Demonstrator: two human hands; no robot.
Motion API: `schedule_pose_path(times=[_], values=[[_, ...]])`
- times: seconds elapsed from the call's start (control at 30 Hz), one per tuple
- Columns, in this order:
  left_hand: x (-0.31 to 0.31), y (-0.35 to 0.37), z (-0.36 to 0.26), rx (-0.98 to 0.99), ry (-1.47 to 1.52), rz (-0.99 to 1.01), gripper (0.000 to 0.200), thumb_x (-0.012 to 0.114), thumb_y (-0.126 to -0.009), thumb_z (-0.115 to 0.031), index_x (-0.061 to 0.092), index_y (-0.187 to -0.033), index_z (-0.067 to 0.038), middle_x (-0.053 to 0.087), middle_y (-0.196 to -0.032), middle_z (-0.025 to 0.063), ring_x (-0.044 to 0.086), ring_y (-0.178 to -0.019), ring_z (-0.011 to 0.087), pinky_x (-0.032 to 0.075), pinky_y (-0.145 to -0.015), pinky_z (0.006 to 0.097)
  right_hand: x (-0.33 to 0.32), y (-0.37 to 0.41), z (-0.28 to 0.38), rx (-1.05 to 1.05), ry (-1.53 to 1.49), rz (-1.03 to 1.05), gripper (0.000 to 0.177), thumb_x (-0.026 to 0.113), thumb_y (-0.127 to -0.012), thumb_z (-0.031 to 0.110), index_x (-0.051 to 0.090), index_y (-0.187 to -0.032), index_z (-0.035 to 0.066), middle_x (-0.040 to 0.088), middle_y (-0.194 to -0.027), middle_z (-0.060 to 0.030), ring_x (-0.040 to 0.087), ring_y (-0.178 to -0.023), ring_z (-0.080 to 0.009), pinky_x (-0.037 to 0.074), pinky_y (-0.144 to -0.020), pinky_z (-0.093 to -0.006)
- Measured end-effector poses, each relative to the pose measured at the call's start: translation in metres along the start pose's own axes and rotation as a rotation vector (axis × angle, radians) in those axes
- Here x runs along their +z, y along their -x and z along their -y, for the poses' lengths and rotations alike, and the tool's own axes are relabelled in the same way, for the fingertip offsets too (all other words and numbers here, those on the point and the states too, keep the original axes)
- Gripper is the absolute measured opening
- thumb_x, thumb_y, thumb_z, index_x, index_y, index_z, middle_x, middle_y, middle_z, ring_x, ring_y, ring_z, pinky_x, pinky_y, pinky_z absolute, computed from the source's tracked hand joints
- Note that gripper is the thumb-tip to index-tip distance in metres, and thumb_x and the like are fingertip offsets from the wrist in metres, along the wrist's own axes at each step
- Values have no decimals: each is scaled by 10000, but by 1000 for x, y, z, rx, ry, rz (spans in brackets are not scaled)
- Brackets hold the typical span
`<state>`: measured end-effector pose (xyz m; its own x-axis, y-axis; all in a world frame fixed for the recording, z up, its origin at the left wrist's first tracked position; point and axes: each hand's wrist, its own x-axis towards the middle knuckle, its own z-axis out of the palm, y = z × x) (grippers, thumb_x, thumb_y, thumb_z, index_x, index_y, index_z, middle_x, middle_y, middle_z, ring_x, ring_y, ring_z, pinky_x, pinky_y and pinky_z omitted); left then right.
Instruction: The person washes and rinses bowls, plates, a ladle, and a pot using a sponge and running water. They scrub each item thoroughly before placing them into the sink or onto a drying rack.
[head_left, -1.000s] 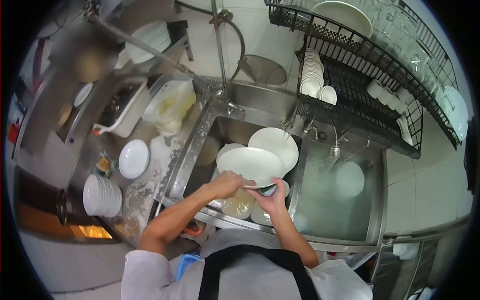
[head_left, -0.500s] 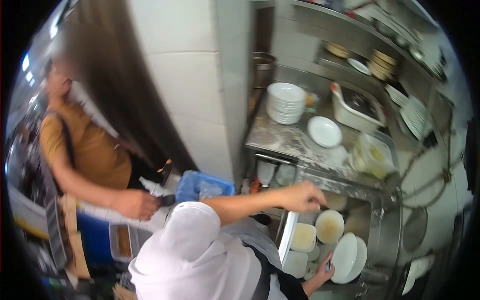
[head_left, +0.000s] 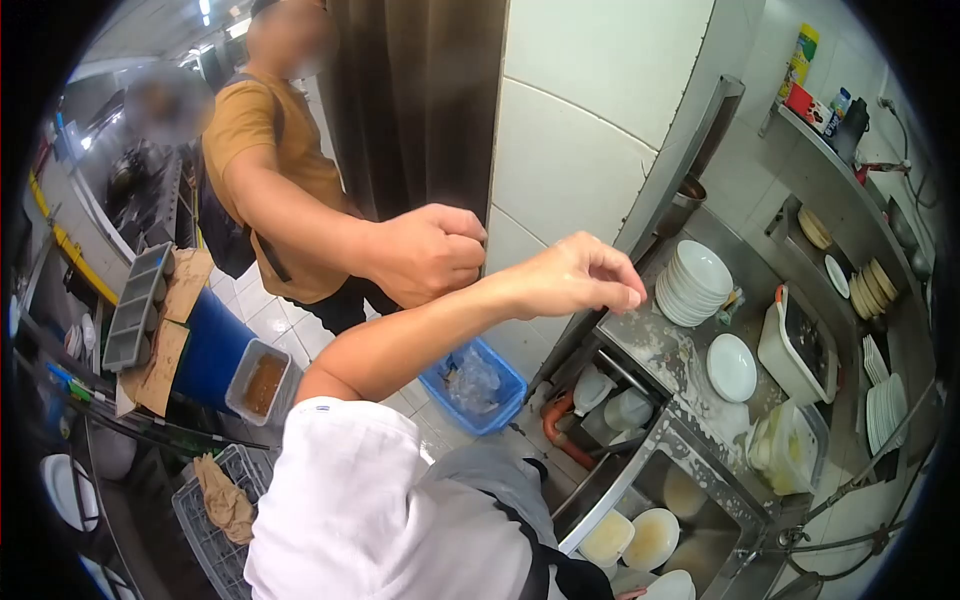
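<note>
My left hand [head_left: 598,278] is raised in front of the tiled wall, its fingers curled toward the thumb and nothing visible in them. Another person's closed fist [head_left: 435,255] meets or overlaps my left forearm. At the bottom edge, only a bit of my right hand [head_left: 630,593] shows, its fingers at the rim of a white bowl [head_left: 672,586]; the rest is out of frame. Beside that bowl in the metal sink [head_left: 742,512] lie a round dish [head_left: 651,540] and a squarish dish [head_left: 607,538], both with cloudy liquid.
Stacked white plates [head_left: 692,283], a single plate [head_left: 732,367] and a white tub [head_left: 797,345] are on the wet counter [head_left: 640,335]. A blue bin [head_left: 510,385] sits on the floor. The person in an orange shirt [head_left: 240,135] stands at the left.
The view has turned left and up. My left hand has risen from over the sink, and the other person's fist has come to my forearm. My right hand has slipped mostly out of view.
</note>
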<state>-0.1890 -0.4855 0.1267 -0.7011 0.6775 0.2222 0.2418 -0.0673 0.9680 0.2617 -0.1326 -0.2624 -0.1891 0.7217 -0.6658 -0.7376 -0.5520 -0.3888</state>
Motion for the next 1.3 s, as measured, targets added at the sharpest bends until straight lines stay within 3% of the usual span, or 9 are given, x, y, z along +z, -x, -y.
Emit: schedule_pose_path(times=[0.23, 0.43, 0.5, 0.63, 0.87, 1.0, 1.13, 1.2, 1.3], values=[[-26, -28, 33, 1, 105, 22, 219, 607, -855, -249, 662, -916, -46, 661, -897, 54, 604, -779, 119, 481, -673, 256, -21, -5, 10, 67, -127, -16, 600, 571, -795, 258, 397, -1271, -64, 481, -1236, -206, 482, -1120, -326, 463, -909, -451], [35, -37, 137, -200, 231, 206, 214, 595, -879, -226, 661, -944, -33, 662, -900, 54, 603, -777, 104, 483, -681, 232, -66, -21, 51, 244, -506, 10, 678, 629, -771, 349, 397, -1277, -38, 501, -1211, -206, 507, -1091, -327, 465, -884, -448], [69, -32, 113, -374, 191, 201, 217, 592, -875, -219, 658, -955, -28, 666, -906, 64, 605, -779, 115, 485, -696, 242, -57, -15, 50, 67, -337, -155, 427, 587, -813, 235, 490, -1115, -50, 576, -989, -192, 581, -876, -302, 534, -722, -386], [142, -70, 111, -581, 201, 288, 199, 571, -863, -179, 640, -967, -23, 660, -918, 72, 608, -782, 132, 487, -712, 253, -36, -8, 58, 128, -322, -189, 324, 588, -825, 196, 535, -1046, -35, 599, -939, -162, 584, -774, -250, 545, -624, -302], [260, -218, 233, -791, 401, 155, 213, 492, -850, -95, 558, -1041, -28, 613, -940, 80, 596, -716, 168, 490, -646, 273, 129, 11, 18, -16, 603, 281, 323, 563, -798, 77, 530, -1112, 11, 595, -993, -145, 581, -798, -242, 519, -658, -305], [318, -284, 265, -774, 355, 71, 218, 489, -857, -94, 553, -1058, -40, 609, -932, 85, 590, -696, 170, 485, -631, 276, 281, -56, 23, -739, 1109, 391, 382, 544, -765, 48, 537, -1147, 34, 583, -1067, -140, 578, -879, -247, 483, -760, -329], [359, -275, 240, -643, 376, 379, 162, 521, -863, -91, 571, -1011, -45, 618, -892, 63, 586, -703, 146, 478, -661, 263, 429, -172, 51, -1607, 1445, 454, 451, 525, -732, 18, 543, -1181, 58, 570, -1141, -135, 575, -960, -252, 447, -863, -353], [389, -238, 297, -603, 523, 564, 154, 556, -848, -82, 583, -995, -47, 622, -872, 45, 582, -717, 132, 476, -672, 261, 481, -228, 58, -1545, 1932, 210, 418, 514, -757, 114, 568, -1172, 109, 568, -1104, -190, 536, -1025, -392, 429, -896, -408], [418, -180, 369, -659, 541, 784, 142, 596, -822, -83, 607, -959, -50, 625, -848, 24, 577, -737, 121, 476, -683, 267, 502, -310, 67, -957, 2631, 95, 445, 539, -761, 209, 558, -1192, 99, 551, -1184, -214, 526, -1093, -375, 434, -896, -393]])
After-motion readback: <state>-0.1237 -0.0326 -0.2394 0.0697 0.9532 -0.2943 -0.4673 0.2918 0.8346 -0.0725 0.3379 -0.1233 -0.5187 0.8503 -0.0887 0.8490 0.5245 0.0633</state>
